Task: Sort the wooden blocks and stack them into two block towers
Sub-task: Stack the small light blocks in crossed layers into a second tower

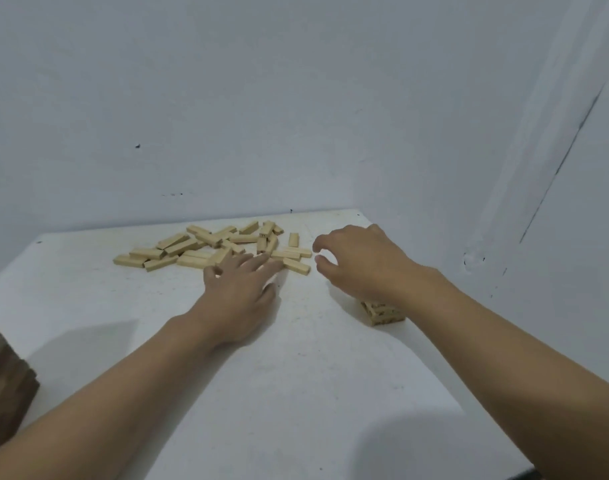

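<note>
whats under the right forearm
A short stack of light blocks stands on the table under the right forearm. Only its near side shows; the arm covers its top, so its height is unclear.

White table (pixel 296 393), pale wall (pixel 261 98)

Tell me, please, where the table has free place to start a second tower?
The table is bare left of the left hand, in front of the loose blocks, and in the near middle between both forearms. It is crowded along the far edge, and the small stack sits under the right hand.
</note>
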Available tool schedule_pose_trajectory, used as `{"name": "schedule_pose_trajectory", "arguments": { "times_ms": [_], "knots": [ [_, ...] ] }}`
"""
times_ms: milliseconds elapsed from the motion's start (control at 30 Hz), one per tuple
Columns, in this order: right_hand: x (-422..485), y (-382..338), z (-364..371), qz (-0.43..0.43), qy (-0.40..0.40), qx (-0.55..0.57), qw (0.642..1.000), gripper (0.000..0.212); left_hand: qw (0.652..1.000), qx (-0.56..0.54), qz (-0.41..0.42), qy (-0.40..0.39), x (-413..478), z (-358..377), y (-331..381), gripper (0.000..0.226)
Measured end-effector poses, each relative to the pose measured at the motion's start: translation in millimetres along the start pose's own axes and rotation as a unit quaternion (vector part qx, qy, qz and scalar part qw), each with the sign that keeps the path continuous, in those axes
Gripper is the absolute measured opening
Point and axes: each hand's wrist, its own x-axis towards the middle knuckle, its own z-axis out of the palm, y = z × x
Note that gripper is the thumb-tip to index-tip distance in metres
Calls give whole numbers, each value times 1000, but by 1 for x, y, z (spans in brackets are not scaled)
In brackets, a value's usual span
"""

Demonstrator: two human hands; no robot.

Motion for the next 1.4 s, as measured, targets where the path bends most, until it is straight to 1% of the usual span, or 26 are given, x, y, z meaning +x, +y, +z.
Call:
{"name": "schedule_pose_trajectory", "arguments": {
  "times_ms": [100, 167, 233, 300, 367, 467, 533, 633, 767, 933, 1000, 1100, 1167, 1267, 1400],
  "knots": [
    [23, -12, 7, -23, -35, -41, 998, 29, 999, 41, 16, 13, 0, 7, -1, 76],
    [36, -17, 12, -23, -61, -44, 997, 30, 998, 54, 20, 10, 0, 10, -2, 82],
    [46, -21, 18, -19, -81, -45, 996, 36, 999, 44, 19, 12, 0, 14, 0, 76],
    [52, -23, 24, -15, -97, -49, 994, 40, 999, 34, 12, 19, 1, 15, 1, 63],
    [57, -24, 30, -10, -107, -53, 993, 39, 999, 31, 4, 16, 3, 17, 1, 52],
    [62, -23, 35, 4, -112, -50, 992, 35, 1000, 30, 2, 8, 6, 21, 0, 52],
    [64, -23, 34, 19, -114, -24, 993, 37, 1000, 24, 6, 10, 7, 24, -1, 51],
    [67, -25, 32, 42, -104, 26, 993, 34, 999, 11, 5, 34, 7, 24, -1, 45],
    [68, -29, 37, 70, -78, 66, 992, 29, 997, -12, 6, 78, 7, 23, 0, 36],
    [61, -33, 46, 91, -23, 99, 991, 24, 994, -48, 15, 97, 3, 20, -1, 27],
    [57, -34, 50, 101, -7, 110, 989, 23, 991, -84, 9, 105, 1, 17, -2, 24],
    [50, -36, 54, 119, 5, 123, 985, 23, 981, -155, -11, 118, -1, 13, -4, 26],
    [45, -38, 55, 121, 17, 134, 984, 18, 970, -200, -22, 134, -2, 12, -6, 29],
    [34, -45, 55, 111, 29, 148, 982, 12, 953, -258, -41, 152, -1, 9, -9, 24],
    [17, -55, 57, 99, 63, 153, 981, 19, 931, -324, -60, 159, 0, 10, -15, 20]
  ]
}}
